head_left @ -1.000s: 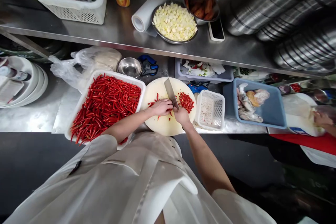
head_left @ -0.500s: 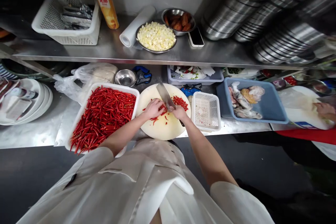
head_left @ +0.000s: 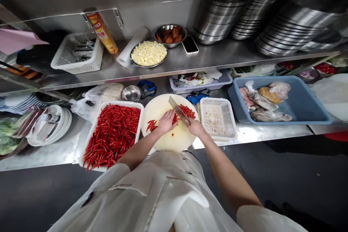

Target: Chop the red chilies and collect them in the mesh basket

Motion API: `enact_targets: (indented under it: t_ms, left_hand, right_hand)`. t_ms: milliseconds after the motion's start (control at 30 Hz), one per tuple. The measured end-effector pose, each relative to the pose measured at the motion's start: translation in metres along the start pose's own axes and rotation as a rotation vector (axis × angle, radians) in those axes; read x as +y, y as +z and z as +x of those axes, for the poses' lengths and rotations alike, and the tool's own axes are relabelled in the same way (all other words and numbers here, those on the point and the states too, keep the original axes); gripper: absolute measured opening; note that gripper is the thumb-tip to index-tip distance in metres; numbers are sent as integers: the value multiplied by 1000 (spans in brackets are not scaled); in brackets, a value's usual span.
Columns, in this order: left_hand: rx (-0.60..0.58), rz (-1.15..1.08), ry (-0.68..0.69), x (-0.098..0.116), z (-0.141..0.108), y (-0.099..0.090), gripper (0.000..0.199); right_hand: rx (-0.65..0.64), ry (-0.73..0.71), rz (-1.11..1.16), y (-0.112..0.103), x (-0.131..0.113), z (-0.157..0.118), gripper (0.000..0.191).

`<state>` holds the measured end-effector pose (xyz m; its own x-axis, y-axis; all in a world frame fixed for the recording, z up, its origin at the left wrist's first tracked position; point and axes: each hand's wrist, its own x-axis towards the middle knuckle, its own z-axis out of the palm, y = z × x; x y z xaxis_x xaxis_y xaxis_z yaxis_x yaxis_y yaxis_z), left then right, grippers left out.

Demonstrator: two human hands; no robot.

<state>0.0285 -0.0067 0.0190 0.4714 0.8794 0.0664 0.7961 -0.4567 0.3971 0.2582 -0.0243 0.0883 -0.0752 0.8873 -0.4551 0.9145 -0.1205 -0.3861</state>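
Observation:
My right hand (head_left: 197, 127) grips the handle of a cleaver (head_left: 179, 111), whose blade slants up and left over a round cutting board (head_left: 174, 144). Beside the blade, on its left, my left hand (head_left: 166, 121) lies over some red chilies with its fingers stretched forward. Whole or long pieces of chili (head_left: 151, 125) are left of that hand. Chopped chili (head_left: 187, 111) is piled right of the blade. A white tray heaped with red chilies (head_left: 115, 134) stands left of the board.
Right of the board are a white basket (head_left: 218, 117) and a blue bin (head_left: 307, 103) holding raw meat. A metal bowl (head_left: 131, 93) stands behind the tray. The shelf (head_left: 114, 74) above carries chopped pale food (head_left: 149, 53), a phone (head_left: 190, 45) and stacked metal bowls (head_left: 214, 18).
The view has swung to the right. My left hand has flattened, its fingers now stretched instead of curled. The blade has shifted right, away from the left fingers. The hands at the far right are out of view.

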Motion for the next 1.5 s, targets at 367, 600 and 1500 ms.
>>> enact_targets:
  t_ms: [367,600,1500]
  left_hand:
    - [-60,-4,0,8,20,-14,37]
    - [9,-23,42,6,23,-15,28]
    - [-80,-35,188,-23,41,-23,15]
  right_hand:
    - [16,37,23,8,-18,-12,41]
    - [15,43,8,-2,-17,-8,41]
    - [4,103,30,1,-51,20,42]
